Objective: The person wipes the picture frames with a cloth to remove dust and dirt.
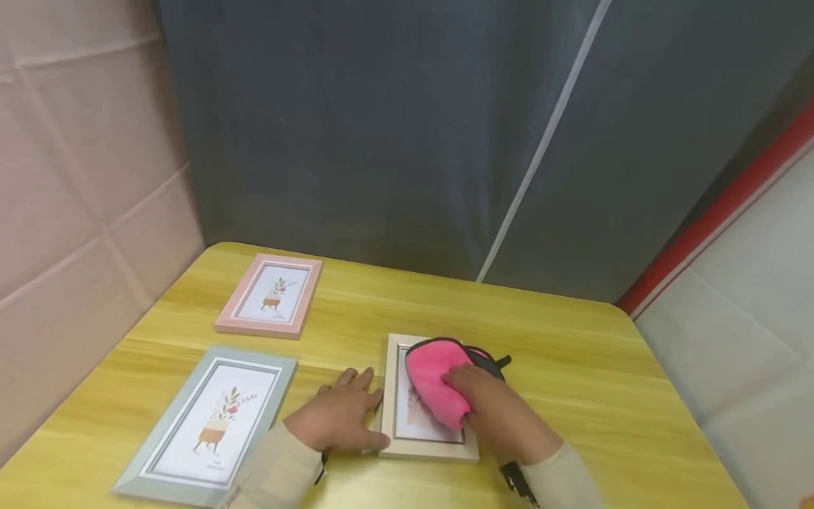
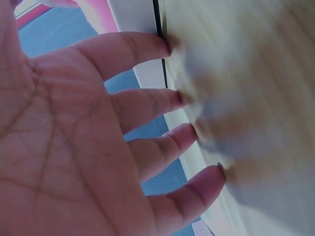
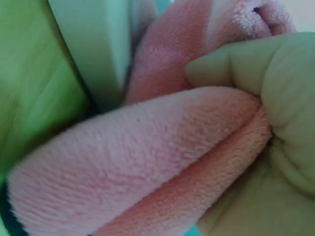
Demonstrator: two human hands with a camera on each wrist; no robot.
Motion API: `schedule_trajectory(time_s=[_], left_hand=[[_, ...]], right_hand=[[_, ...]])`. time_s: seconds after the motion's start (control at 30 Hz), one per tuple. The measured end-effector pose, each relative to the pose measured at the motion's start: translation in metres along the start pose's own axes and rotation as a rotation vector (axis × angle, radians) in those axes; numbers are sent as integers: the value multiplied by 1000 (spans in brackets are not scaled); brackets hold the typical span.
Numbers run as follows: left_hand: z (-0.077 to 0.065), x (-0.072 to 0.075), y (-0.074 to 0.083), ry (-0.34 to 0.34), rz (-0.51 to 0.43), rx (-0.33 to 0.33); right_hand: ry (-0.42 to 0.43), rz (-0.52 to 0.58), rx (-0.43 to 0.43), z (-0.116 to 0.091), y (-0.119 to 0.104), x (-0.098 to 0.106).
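Note:
A cream picture frame [image 1: 429, 450] lies flat on the table near its front. Over its right part, my right hand [image 1: 502, 410] grips a folded pink cloth with dark edging [image 1: 439, 378]; the cloth hides much of the picture. In the right wrist view the fluffy cloth [image 3: 123, 152] is bunched between thumb and fingers of the right hand [image 3: 275, 108]. My left hand [image 1: 340, 417] is spread at the frame's left edge, thumb by its lower left corner. Seen from the left wrist, the left hand [image 2: 98, 137] has extended fingers, their tips at the tabletop.
Left of the hands lies a grey-green picture frame [image 1: 143, 488] with a potted-plant print. Behind it is a smaller pink frame [image 1: 225, 324] with a similar print. The yellow wood-grain table [image 1: 572, 424] ends at a dark curtain [image 1: 381, 141]; pale cloth walls flank both sides.

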State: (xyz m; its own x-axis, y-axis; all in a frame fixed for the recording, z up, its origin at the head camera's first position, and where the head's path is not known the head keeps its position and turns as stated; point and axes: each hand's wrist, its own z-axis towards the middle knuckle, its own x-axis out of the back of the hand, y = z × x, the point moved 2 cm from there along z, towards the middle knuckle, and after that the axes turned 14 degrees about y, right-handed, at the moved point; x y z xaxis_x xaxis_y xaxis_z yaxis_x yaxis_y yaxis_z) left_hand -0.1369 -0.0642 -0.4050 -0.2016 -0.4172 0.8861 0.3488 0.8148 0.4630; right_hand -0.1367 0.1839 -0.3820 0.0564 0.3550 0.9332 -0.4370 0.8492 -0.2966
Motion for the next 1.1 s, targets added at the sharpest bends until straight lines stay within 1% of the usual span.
schedule_trajectory(time_s=[0.13, 0.2, 0.3, 0.37, 0.43, 0.47, 0.53, 0.7, 0.8, 0.87, 0.97, 1.1], left_hand=[[0, 0, 0, 1, 0, 2], [0, 0, 1, 2, -2, 7], [0, 1, 1, 3, -2, 14], [0, 1, 0, 3, 5, 13], [1, 1, 0, 1, 13, 9], [1, 1, 0, -1, 16, 6], [1, 1, 0, -3, 23, -3], [0, 1, 0, 5, 29, -22], [0, 1, -1, 8, 32, -26], [0, 1, -1, 6, 34, -27], [0, 1, 0, 5, 31, -25], [0, 1, 0, 4, 30, -22]], right_hand=[[18, -54, 100, -19, -10, 10], [-9, -53, 104, -30, -15, 14], [-112, -18, 43, -42, -23, 15], [-183, -1, -20, -46, -28, 12], [-207, -10, -48, -46, -32, 9], [-209, -20, -53, -45, -33, 7], [-182, -55, -30, -42, -35, 4], [-89, -146, 85, -29, -34, -1], [-48, -172, 114, -19, -31, -2], [-28, -180, 116, -12, -28, -2], [-22, -179, 100, 0, -23, -3], [-47, -148, 37, 16, -16, -5]])
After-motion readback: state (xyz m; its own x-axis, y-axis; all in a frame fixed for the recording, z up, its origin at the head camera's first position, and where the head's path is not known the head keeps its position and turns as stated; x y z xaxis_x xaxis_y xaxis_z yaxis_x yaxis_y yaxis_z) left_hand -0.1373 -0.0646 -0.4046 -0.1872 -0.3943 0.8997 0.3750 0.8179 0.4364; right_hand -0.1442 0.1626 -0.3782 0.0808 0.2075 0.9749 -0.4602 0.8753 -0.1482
